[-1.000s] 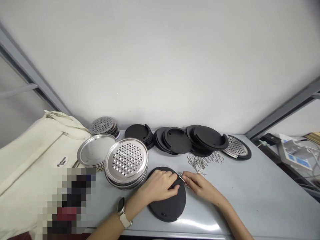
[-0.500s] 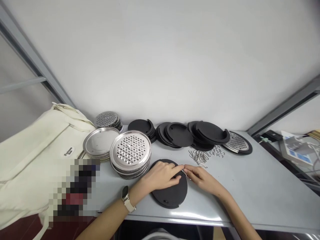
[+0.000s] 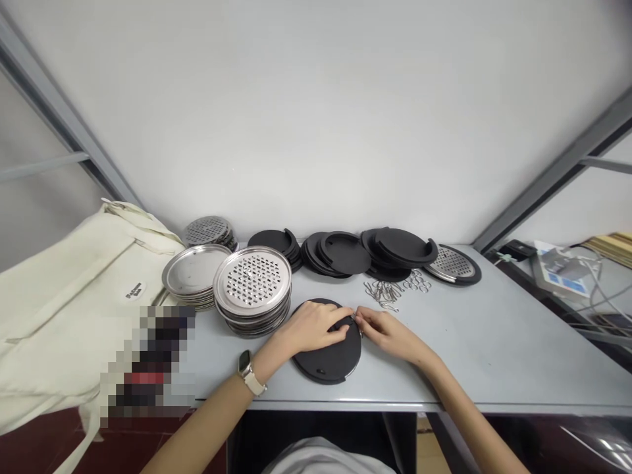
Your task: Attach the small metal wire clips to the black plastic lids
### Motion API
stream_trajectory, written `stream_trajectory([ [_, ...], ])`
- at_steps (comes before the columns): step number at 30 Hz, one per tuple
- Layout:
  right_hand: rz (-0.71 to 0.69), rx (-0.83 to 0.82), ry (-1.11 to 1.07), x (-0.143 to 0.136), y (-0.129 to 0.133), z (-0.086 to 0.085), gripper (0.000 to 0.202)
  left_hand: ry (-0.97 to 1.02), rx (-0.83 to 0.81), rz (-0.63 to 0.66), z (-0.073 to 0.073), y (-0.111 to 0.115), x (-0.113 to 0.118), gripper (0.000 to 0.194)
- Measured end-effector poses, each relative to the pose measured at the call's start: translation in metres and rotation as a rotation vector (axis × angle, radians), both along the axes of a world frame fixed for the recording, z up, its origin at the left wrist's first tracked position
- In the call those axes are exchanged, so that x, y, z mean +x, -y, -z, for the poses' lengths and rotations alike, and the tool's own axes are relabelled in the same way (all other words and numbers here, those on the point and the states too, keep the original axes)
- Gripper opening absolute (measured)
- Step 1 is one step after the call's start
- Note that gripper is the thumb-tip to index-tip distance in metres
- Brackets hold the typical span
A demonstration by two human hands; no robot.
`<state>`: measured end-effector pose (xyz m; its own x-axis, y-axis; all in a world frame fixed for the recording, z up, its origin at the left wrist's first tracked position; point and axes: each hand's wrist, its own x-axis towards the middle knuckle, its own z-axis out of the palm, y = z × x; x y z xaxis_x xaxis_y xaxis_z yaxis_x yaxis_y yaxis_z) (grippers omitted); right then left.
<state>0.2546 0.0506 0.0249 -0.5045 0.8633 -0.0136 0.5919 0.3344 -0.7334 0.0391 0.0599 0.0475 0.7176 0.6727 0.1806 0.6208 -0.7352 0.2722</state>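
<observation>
A black round disc (image 3: 328,361) with a notched edge and a small slot lies on the grey table in front of me. My left hand (image 3: 316,326) lies over its upper part, thumb and fingers closed at the right rim and steadying it. At that same rim my right hand (image 3: 388,332) pinches a small thin metal hook (image 3: 361,333), mostly covered by the fingers. Whether the hook passes through the disc I cannot tell. Beyond my right hand are a heap of metal hooks (image 3: 382,291) and several small metal rings (image 3: 417,282).
Stacked perforated metal grater discs (image 3: 251,280) and plain metal discs (image 3: 195,270) stand at left. Stacks of black discs (image 3: 345,253) line the wall. A grater disc in a black holder (image 3: 451,263) lies at right. A cream bag (image 3: 93,283) covers the left end.
The view has tilted slightly, so the table sits higher and a little left. Both hands stay at the disc's right rim, with the right fingers shifted slightly around the hook.
</observation>
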Motion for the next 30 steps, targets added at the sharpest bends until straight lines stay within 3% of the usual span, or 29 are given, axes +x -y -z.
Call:
stream_trajectory([
  [11,-0.026,-0.042,-0.068,0.0019,0.0082,-0.0050,0.026,0.023,-0.023,-0.004,0.0003,0.0005,0.0000,0.034],
  [21,-0.020,-0.007,-0.045,0.0016,0.0061,0.0029,0.024,-0.011,0.005,-0.008,0.0015,0.0010,-0.0003,0.038],
  [30,-0.013,0.052,-0.013,0.0014,0.0069,-0.0028,0.027,-0.024,0.004,-0.006,0.0008,0.0013,0.0005,0.037],
])
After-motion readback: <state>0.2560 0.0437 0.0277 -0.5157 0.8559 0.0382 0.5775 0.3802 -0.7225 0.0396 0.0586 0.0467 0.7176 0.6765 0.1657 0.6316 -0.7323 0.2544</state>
